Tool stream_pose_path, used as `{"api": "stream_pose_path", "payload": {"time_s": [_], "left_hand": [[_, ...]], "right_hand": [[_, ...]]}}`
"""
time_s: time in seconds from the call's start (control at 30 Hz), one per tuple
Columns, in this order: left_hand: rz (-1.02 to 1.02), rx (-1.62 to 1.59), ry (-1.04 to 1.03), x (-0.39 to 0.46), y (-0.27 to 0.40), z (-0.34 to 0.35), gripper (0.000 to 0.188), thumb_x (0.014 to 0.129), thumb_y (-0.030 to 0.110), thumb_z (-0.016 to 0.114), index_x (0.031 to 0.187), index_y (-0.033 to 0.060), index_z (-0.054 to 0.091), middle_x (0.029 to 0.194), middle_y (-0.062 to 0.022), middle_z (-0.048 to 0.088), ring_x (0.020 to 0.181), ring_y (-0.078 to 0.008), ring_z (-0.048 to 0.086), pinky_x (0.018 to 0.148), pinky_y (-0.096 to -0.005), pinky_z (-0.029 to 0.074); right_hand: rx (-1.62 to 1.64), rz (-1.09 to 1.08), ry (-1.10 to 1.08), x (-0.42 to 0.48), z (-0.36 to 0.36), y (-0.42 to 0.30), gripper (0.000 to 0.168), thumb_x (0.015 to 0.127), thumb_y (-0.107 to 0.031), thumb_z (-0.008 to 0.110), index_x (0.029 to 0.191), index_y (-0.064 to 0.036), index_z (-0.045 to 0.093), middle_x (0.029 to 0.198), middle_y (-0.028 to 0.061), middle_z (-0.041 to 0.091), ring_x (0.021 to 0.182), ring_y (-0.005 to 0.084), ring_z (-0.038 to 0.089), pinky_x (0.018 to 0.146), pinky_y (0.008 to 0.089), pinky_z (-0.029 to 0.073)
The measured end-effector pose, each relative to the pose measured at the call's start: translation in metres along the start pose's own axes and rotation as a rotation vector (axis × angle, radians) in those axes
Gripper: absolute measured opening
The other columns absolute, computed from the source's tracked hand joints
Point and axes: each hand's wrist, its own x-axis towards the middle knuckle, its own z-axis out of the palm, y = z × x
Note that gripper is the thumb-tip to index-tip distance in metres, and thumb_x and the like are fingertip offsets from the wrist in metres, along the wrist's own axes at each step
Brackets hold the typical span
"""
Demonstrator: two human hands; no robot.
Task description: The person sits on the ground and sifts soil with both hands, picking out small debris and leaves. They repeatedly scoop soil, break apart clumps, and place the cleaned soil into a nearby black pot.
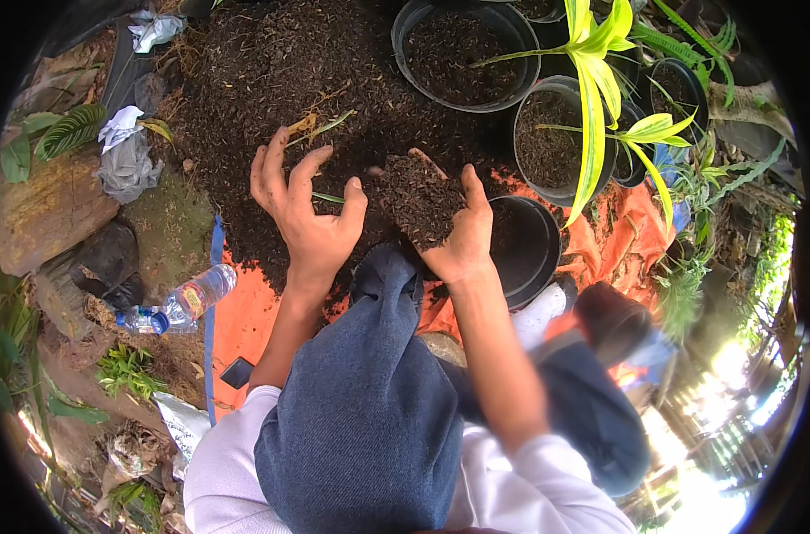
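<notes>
My left hand [315,213] hovers over the pile of dark potting soil [278,73], fingers spread and curved, holding nothing. A thin green leaf lies on the soil beside its thumb. My right hand [468,233] is cupped, palm up, around a heap of loose soil [422,200]. Just right of it, a black plastic pot [528,250] stands tilted, its inside dark; how much it holds I cannot tell. Behind it are soil-filled black pots, one [468,60] large and one [558,140] smaller, by seedlings with yellow-green striped leaves [595,87].
An orange tarpaulin [245,320] with a blue edge lies under the soil. Plastic bottles [198,294] and a dark phone-like object [237,372] are at the left. Large stones [51,207] and crumpled plastic [130,167] lie farther left. My denim-covered knee rises between my arms.
</notes>
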Motion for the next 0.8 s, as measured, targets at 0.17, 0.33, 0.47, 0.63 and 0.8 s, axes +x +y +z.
{"api": "stream_pose_path", "payload": {"time_s": [0.17, 0.33, 0.47, 0.63, 0.8], "left_hand": [[0.227, -0.097, -0.205, -0.006, 0.005, 0.0, 0.01, 0.071, 0.023, 0.081, 0.078, 0.0179, 0.076, 0.145, -0.0143, 0.046, 0.141, -0.0417, 0.021, 0.115, -0.0521, 0.02], [0.189, -0.072, -0.443, -0.011, 0.017, 0.005, 0.021, 0.073, 0.028, 0.081, 0.092, 0.019, 0.08, 0.155, -0.0189, 0.032, 0.143, -0.0494, 0.01, 0.115, -0.0596, 0.016], [0.175, -0.041, -0.482, -0.007, 0.016, 0.006, 0.023, 0.075, 0.03, 0.08, 0.094, 0.018, 0.08, 0.158, -0.017, 0.026, 0.143, -0.0526, 0.008, 0.112, -0.0637, 0.017], [0.203, -0.064, -0.51, -0.009, 0.016, 0.01, 0.014, 0.078, 0.025, 0.077, 0.088, 0.0142, 0.077, 0.156, -0.0162, 0.029, 0.144, -0.0501, 0.009, 0.112, -0.0638, 0.018], [0.065, -0.275, -0.448, -0.008, 0.011, 0.005, 0.014, 0.084, 0.022, 0.072, 0.087, 0.0082, 0.071, 0.151, -0.0155, 0.039, 0.145, -0.0448, 0.015, 0.115, -0.0582, 0.017]], "right_hand": [[0.021, -0.005, -0.076, 0.002, -0.011, 0.0, 0.065, 0.104, -0.051, 0.027, 0.137, 0.0, 0.051, 0.131, 0.0186, 0.06, 0.119, 0.0317, 0.058, 0.105, 0.0444, 0.045], [-0.014, -0.029, -0.044, 0.001, -0.009, -0.001, 0.065, 0.104, -0.052, 0.028, 0.136, 0.0, 0.052, 0.129, 0.018, 0.061, 0.117, 0.0309, 0.059, 0.104, 0.0439, 0.046], [-0.011, -0.041, -0.016, 0.0, -0.004, 0.0, 0.066, 0.104, -0.052, 0.027, 0.137, 0.0, 0.051, 0.127, 0.0173, 0.062, 0.116, 0.03, 0.059, 0.103, 0.0437, 0.046], [-0.018, -0.02, -0.035, 0.0, -0.011, 0.002, 0.067, 0.104, -0.053, 0.026, 0.139, 0.0, 0.048, 0.13, 0.018, 0.06, 0.119, 0.0294, 0.057, 0.105, 0.0436, 0.044], [0.05, -0.008, -0.045, 0.001, -0.006, 0.001, 0.067, 0.104, -0.054, 0.028, 0.139, 0.0, 0.047, 0.133, 0.0194, 0.058, 0.123, 0.0308, 0.055, 0.106, 0.0434, 0.043]]}}
